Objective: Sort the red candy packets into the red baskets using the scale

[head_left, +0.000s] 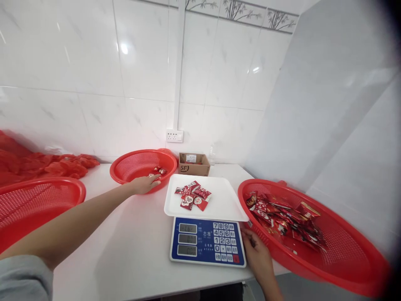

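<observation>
Nearest the camera, a pale blue-grey sleeve (26, 278) sits low at the left. On a white tray (222, 192), a small pile of red packets (192, 196) lies overlapping, left of the tray's middle. This tray tops a blue-faced scale (208, 242), whose keypad and three readouts face the person; the top reading is too blurred to make out, while the lower two show zeros. The left hand (145, 184) reaches over the near rim of a red basket (125, 163), its fingers stretched out and loose beside a few loose packets (159, 169) inside. The right hand (258, 255) is just beside the scale's right edge, fingers bent; whether they grasp anything, I cannot tell. Right of the scale, a large red basket (354, 251) bears a heap of shiny packets (282, 217). Behind the tray stands an open cardboard box (194, 168), under a wall socket (174, 136). Farther left, another red basket (40, 200) rests on the white table (131, 242), with crumpled red bags (56, 165) behind it. Marbled white tiles (140, 83) cover the wall.
</observation>
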